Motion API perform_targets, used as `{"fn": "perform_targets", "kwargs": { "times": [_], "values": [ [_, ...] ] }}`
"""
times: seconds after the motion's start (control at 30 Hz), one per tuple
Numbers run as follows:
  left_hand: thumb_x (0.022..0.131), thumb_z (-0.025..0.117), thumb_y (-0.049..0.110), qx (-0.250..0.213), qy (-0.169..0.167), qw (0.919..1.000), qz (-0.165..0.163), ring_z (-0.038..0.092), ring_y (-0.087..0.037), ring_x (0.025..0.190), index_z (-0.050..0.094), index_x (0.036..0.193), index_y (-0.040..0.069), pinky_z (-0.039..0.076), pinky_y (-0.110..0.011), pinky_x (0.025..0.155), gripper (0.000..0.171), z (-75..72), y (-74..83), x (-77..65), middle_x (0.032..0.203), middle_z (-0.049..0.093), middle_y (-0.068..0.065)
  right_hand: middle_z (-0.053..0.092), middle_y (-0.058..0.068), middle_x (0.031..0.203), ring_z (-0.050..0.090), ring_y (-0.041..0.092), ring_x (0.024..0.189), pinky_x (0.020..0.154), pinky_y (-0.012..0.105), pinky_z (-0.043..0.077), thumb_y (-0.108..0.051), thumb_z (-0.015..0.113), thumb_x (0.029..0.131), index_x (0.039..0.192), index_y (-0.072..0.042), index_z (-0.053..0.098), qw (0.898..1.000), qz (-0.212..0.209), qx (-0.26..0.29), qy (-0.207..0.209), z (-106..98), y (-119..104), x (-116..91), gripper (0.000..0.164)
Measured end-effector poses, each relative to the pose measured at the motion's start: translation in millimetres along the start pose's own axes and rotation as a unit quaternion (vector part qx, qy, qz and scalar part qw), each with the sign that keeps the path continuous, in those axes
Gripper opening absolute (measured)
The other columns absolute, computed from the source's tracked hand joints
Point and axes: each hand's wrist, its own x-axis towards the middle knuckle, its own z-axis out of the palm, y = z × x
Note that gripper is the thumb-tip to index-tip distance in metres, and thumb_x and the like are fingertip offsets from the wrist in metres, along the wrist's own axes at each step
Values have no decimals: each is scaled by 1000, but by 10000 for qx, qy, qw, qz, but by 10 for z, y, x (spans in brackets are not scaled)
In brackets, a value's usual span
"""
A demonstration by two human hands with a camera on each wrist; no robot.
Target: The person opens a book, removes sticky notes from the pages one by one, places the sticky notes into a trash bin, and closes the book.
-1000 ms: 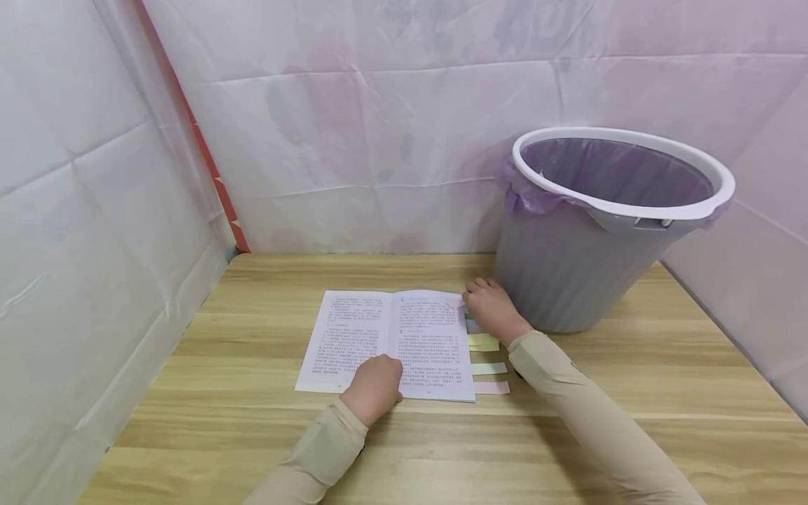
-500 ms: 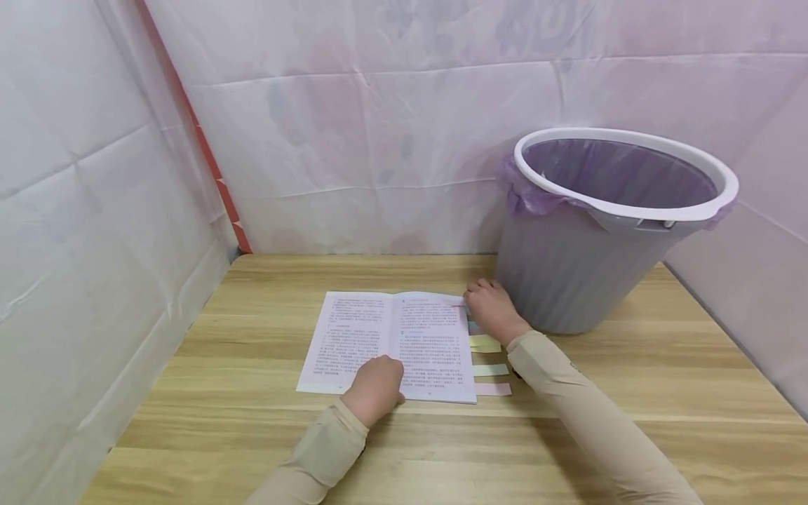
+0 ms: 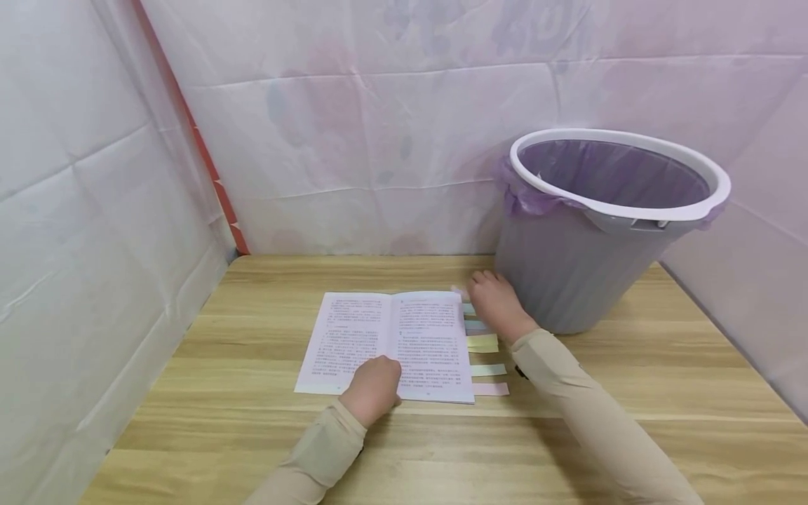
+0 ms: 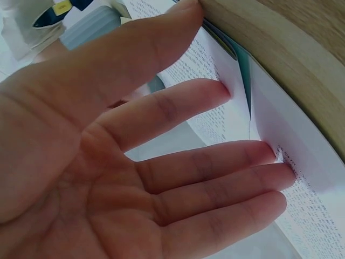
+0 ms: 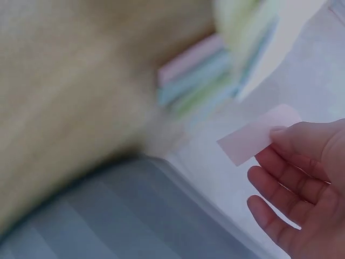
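An open book [image 3: 426, 337] lies on the table with small printed text on both pages. My left hand [image 3: 372, 389] rests on its lower middle, near the fold. In the left wrist view, the fingers [image 4: 210, 189] are extended over the pages and the thumb is apart from them. My right hand [image 3: 499, 303] is just past the upper right corner of the book. Between its thumb and index finger it pinches a pink sticky tab [image 5: 248, 141]. More tabs stick out along the book's right side: yellow [image 3: 482, 343], pale green [image 3: 489, 369] and pink [image 3: 491, 388], with blue-green ones above.
A grey trash can [image 3: 562, 266] with a white rim [image 3: 621, 210] and a purple liner [image 3: 530, 196] stands just right of my right hand. The wooden table [image 3: 208, 421] meets a pale sheet wall [image 3: 379, 154] at the back.
My right hand has moved slightly up and away from the page edge. The pink tab, which overlapped the page's upper right, now shows raised at the corner. My left hand stays put.
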Motion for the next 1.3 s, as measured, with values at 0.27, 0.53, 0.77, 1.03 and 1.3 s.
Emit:
{"fn": "perform_targets", "kwargs": {
  "times": [0.27,0.53,0.77,1.03,1.3],
  "values": [
    [69,86,14,-41,38,10000,64,61,-18,57,70,82,-3,55,-31,59,26,1,-4,-14,66,64,-9,57,11,80,54,29,74,62,40,45,0,70,84,80,3,64,9928,-237,550,1033,-394,-72,43,8],
    [69,86,13,-42,35,10000,74,63,-21,60,70,83,-3,55,-32,60,26,-32,11,-46,68,64,-10,55,13,76,50,32,69,59,41,41,5,67,84,83,4,63,9564,-850,826,2668,-1068,-168,66,4],
    [70,85,13,-63,6,9999,103,63,-21,60,70,83,-3,55,-32,60,26,-25,7,-46,68,65,-10,60,18,77,51,40,71,62,49,40,-1,63,90,88,3,65,9054,-330,452,4208,-1642,-40,63,5],
    [70,85,12,-126,18,9999,107,62,-20,59,69,82,-3,55,-32,60,26,-11,0,-23,67,64,-9,61,26,83,48,48,83,77,58,32,-4,57,93,91,6,69,9063,1368,392,3980,-1964,381,-55,16],
    [70,85,12,-91,47,9999,95,61,-21,59,68,81,-2,55,-34,60,25,-2,-4,-22,67,63,-9,63,28,88,47,50,84,90,60,27,-2,54,92,92,7,70,9235,1984,186,3279,-2093,619,-186,19]
  ]
}}
